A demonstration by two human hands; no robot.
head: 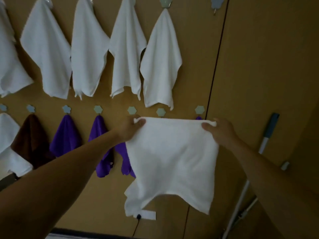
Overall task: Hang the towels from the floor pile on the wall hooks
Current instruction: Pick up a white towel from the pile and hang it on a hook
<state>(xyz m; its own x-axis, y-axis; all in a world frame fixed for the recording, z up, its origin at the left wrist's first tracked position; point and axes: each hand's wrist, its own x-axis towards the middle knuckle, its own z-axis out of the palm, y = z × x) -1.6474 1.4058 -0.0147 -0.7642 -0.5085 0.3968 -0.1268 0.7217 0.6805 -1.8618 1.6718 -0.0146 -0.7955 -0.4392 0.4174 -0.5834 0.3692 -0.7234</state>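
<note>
Pinching a white towel [172,157] by its top corners, left hand [132,129] and right hand [218,131] spread it before the hooks [160,112].

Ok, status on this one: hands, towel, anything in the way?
Top corners of white towel pinched by left hand and right hand. Held spread, not yet hooked. Nothing in the way; top-right hook bare.
</note>
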